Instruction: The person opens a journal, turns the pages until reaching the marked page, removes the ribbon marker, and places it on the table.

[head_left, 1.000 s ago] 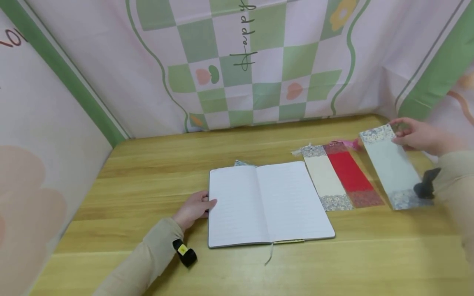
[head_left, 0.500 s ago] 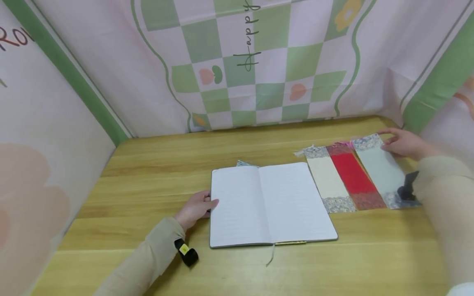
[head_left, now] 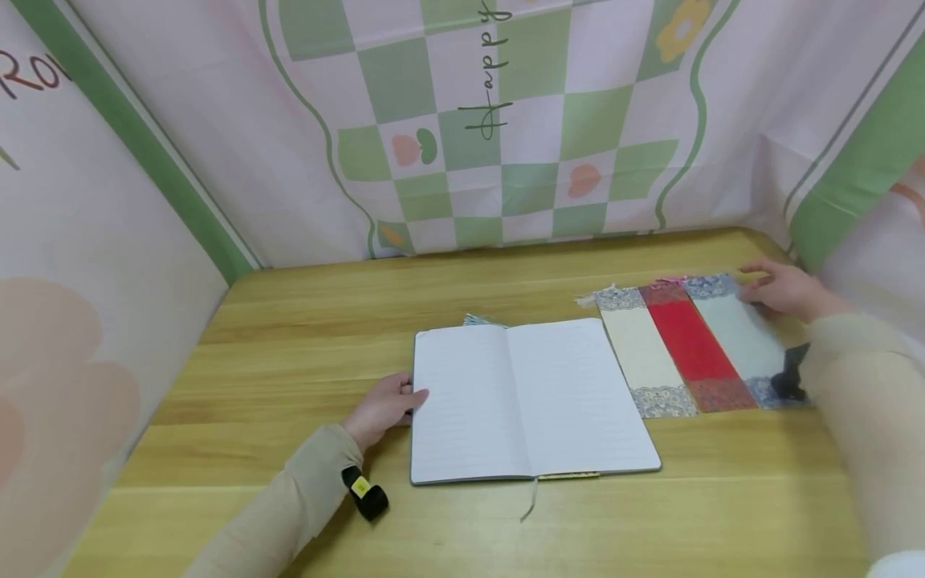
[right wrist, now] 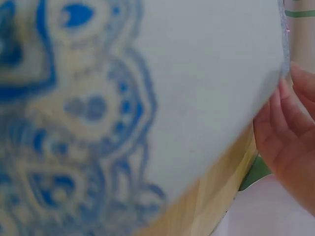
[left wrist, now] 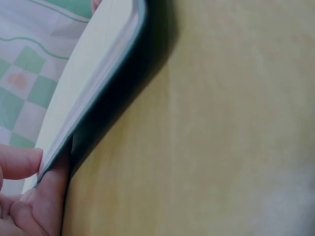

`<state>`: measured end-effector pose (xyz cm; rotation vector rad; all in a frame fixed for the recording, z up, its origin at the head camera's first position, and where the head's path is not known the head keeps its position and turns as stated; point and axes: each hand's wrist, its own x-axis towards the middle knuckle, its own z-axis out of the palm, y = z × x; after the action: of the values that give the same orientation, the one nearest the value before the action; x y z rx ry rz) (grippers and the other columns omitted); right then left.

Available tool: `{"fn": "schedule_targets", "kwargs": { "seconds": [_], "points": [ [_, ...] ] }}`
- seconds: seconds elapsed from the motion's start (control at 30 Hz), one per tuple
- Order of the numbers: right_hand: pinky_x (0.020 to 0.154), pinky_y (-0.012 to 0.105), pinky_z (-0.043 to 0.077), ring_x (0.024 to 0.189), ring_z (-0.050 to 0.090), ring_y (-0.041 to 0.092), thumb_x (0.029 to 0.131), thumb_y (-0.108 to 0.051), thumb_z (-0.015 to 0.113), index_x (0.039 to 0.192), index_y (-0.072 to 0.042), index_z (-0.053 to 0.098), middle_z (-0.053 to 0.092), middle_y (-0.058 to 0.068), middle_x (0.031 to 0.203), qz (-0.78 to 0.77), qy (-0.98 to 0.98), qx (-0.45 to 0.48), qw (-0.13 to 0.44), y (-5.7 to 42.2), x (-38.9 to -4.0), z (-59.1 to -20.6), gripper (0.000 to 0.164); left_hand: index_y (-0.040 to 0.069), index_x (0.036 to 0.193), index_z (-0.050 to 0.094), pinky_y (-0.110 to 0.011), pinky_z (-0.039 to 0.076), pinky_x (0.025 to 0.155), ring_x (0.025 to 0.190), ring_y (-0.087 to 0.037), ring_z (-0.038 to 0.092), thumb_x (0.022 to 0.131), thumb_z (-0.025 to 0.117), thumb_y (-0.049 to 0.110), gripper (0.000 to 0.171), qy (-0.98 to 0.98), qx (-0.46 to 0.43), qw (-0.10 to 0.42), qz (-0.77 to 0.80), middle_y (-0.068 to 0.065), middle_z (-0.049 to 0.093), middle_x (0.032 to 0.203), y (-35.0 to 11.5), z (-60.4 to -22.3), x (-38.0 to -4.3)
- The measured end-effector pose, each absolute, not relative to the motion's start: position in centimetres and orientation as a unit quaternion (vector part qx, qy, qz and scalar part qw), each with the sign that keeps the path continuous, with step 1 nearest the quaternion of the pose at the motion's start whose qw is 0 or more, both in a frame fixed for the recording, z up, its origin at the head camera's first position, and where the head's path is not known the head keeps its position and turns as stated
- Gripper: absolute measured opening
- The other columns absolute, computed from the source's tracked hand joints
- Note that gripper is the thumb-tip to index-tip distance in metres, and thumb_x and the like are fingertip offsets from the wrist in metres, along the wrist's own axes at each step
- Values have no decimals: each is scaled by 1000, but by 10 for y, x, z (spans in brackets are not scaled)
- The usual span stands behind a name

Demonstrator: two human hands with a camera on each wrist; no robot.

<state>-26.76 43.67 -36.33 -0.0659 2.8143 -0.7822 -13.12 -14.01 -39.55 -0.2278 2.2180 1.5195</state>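
An open notebook [head_left: 470,401] with lined white pages lies on the wooden table. My left hand [head_left: 383,408] pinches its left edge, thumb on the page and fingers beneath the dark cover [left wrist: 123,78]. To the right, a cream bookmark [head_left: 639,345] and a red bookmark [head_left: 690,337] with patterned ends lie side by side. Beside the red one is a pale blue bookmark [head_left: 740,333], blue-patterned at both ends. My right hand [head_left: 788,291] holds its upper right edge between thumb and fingers; in the right wrist view its plain middle [right wrist: 211,73] fills much of the frame.
A grey ribbon [head_left: 531,502] and a yellowish strip [head_left: 568,476] stick out below the notebook. A bluish tassel [head_left: 480,319] pokes out above it. A printed curtain [head_left: 535,193] hangs behind the wooden table [head_left: 289,321].
My right hand has brought the pale blue bookmark left and down, alongside the red one. Its top end now sits level with the others. My left hand stays on the notebook's edge.
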Motion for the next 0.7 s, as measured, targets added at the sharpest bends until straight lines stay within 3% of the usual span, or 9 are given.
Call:
{"fn": "schedule_targets", "kwargs": {
  "seconds": [0.17,0.37,0.47,0.6,0.7],
  "points": [
    [75,35,45,104,49,49,98,-31,45,135,14,30,39,44,128,-284,957,-2,51,423,-262,-357,60,-1,136,44,-35,51,84,94,-16,60,98,52,16,42,801,-83,220,551,-12,63,115,-140,-395,-132],
    [65,14,40,102,53,42,96,-19,50,125,11,46,54,35,114,-354,933,-61,9,386,-259,-356,42,-1,135,45,-35,51,84,94,-17,61,98,52,16,42,804,-86,218,547,-13,63,115,-139,-394,-131],
    [74,24,45,102,54,39,95,-18,55,123,10,49,57,31,111,-351,932,-83,28,362,-252,-356,40,-1,134,46,-35,52,84,94,-17,61,97,53,16,41,806,-83,217,544,-12,63,115,-138,-394,-131],
    [89,50,44,110,50,44,95,-23,57,125,9,49,54,31,119,-308,942,-114,62,321,-239,-353,45,-1,134,46,-35,52,83,93,-17,61,98,52,15,41,804,-85,219,546,-12,63,115,-137,-393,-130],
    [94,56,42,111,52,44,93,-19,60,123,8,53,57,29,119,-293,940,-162,64,296,-230,-353,41,-1,135,45,-35,52,83,93,-17,61,98,52,16,42,803,-89,220,547,-12,63,115,-137,-393,-130]
  ]
}}
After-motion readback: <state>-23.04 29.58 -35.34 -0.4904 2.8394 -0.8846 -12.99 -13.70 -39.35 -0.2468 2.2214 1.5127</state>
